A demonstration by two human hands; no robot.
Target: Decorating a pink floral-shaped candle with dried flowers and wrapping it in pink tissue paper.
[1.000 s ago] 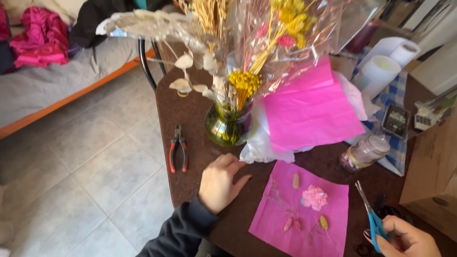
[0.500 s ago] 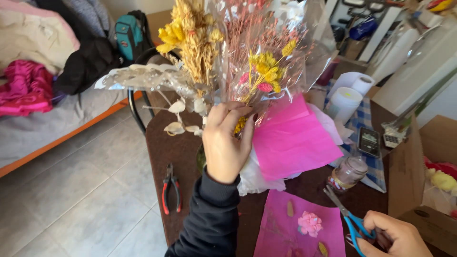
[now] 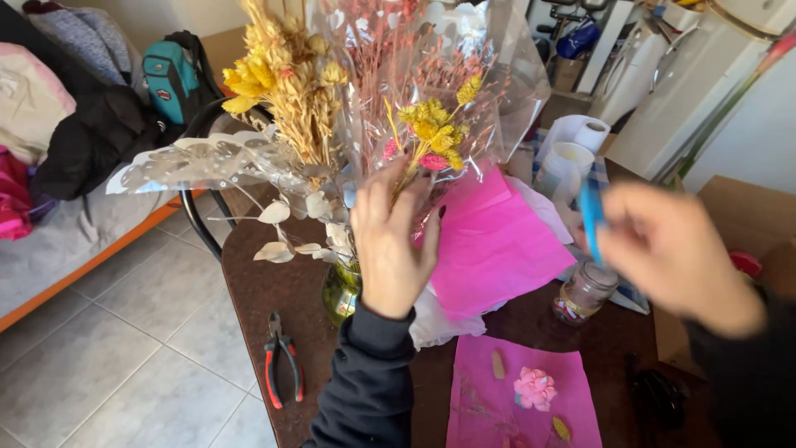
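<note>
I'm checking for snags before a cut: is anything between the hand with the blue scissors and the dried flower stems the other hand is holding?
Yes. Clear cellophane wrap surrounds the pink and yellow dried flower stems on the side facing the right hand with its blue-handled scissors. The left hand grips the stems lower down, above the green glass vase.

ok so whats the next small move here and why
Probably bring the scissors in the right hand toward the stems the left hand touches in the dried bouquet. The right hand is blurred and raised beside the bouquet, and the stems stand in the green vase.
</note>
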